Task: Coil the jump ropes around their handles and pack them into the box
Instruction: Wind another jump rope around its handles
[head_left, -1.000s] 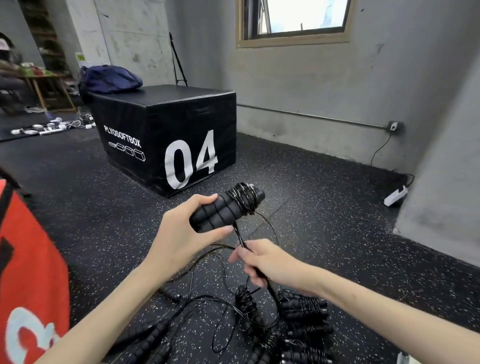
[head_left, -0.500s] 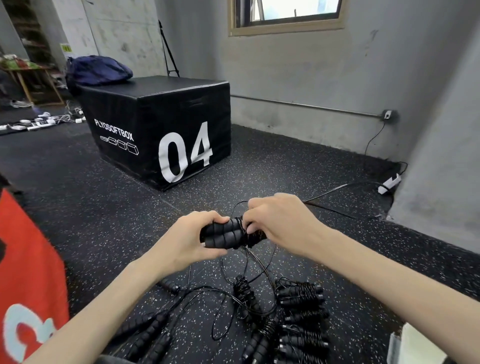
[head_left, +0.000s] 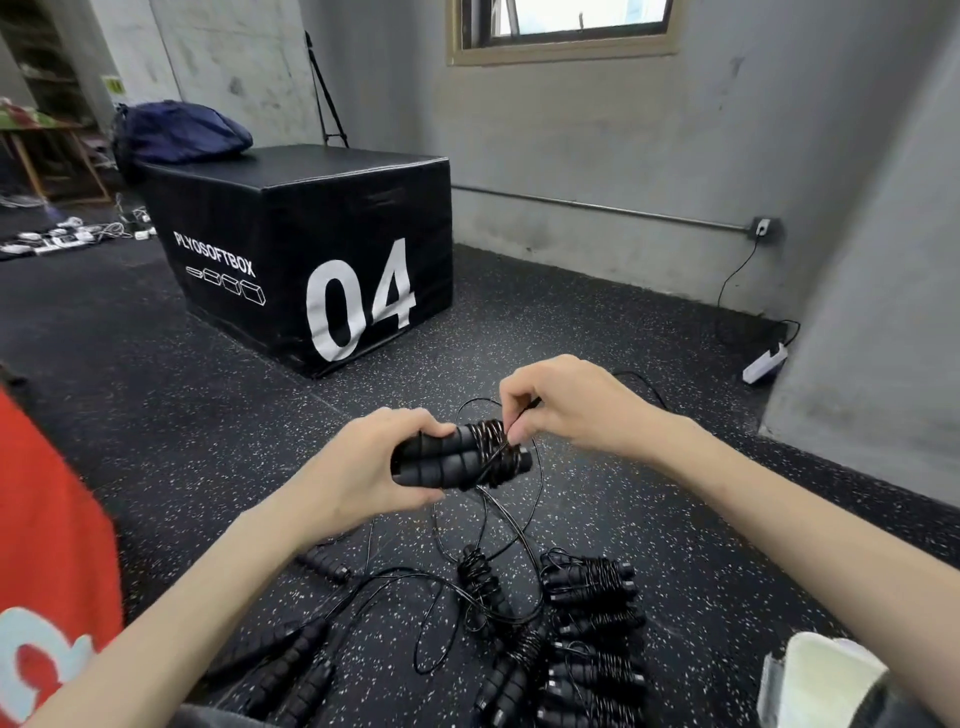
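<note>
Head view: black plyo box (head_left: 311, 249) upper centre, coiled jump ropes (head_left: 587, 644) heaped on the floor (head_left: 182, 415) at bottom. Mid-frame, left hand (head_left: 374, 467) grips paired handles (head_left: 447, 460); right hand (head_left: 566, 410) pinches the cord (head_left: 532, 506) at them.

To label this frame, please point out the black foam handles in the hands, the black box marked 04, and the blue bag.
black foam handles (head_left: 439, 462), head view, ribbed grip
black box marked 04 (head_left: 291, 208), head view, side panel
blue bag (head_left: 182, 132), head view, top fabric

Head view, facing forward and down, close above hands (head_left: 467, 447)
</note>
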